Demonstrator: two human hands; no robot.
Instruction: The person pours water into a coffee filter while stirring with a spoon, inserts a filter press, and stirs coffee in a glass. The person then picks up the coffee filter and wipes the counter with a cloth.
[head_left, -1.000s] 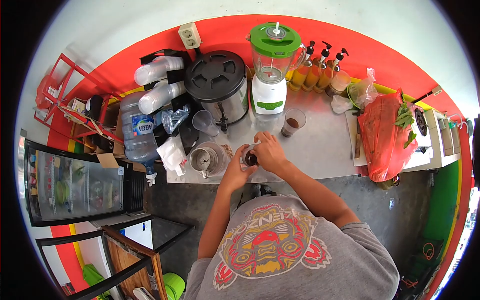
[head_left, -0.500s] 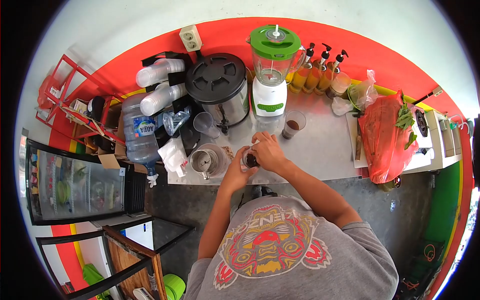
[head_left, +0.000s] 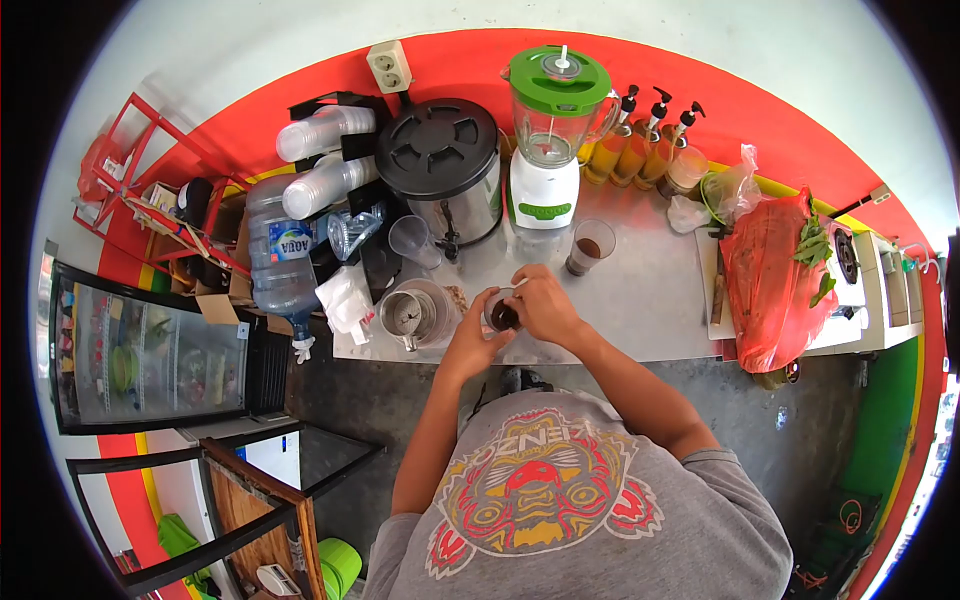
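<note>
Near the counter's front edge, my left hand (head_left: 472,343) is wrapped round a small clear cup (head_left: 503,313) with dark contents. Over the right side of the cup's rim, my right hand (head_left: 546,308) has its fingers curled together; whatever is between them is hidden. Left of the cup stands a metal strainer cup (head_left: 408,317) with a handle, set in a clear round container (head_left: 446,322). A clear plastic cup (head_left: 590,247) holding some dark liquid is behind my right hand.
Along the back are a steel drink dispenser (head_left: 455,205), a green-lidded blender (head_left: 545,185) and several pump bottles (head_left: 632,152). Stacked plastic cups (head_left: 325,185) and a water jug (head_left: 285,260) stand left. A full red plastic bag (head_left: 770,290) sits right.
My right hand's fingers have curled in and shifted slightly right, so more of the cup's dark contents shows. My left hand keeps its hold. The view has tilted slightly.
</note>
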